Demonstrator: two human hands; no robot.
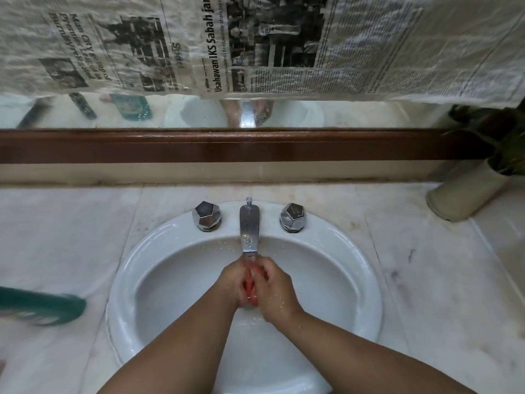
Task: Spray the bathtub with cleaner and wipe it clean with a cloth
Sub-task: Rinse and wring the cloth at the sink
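**Q:** What is hard to make out?

**A:** A small red-orange item (250,282) is clasped between the left hand (231,282) and the right hand (277,290). Both hands curl their fingers round it, just below the chrome spout (249,231) and over the white washbasin (127,280). The hands hide most of it, so I cannot tell whether it is cloth or soap. A blurred green brush (51,308) is cut off at the left edge.

**Q:** Is any writing readable?

**A:** Yes: newspaper sheets (255,38) cover most of the mirror (341,115), with the text running sideways. It reads "Usahawan IKS Sabah", "Man City" and "Premier". The smaller print is illegible.
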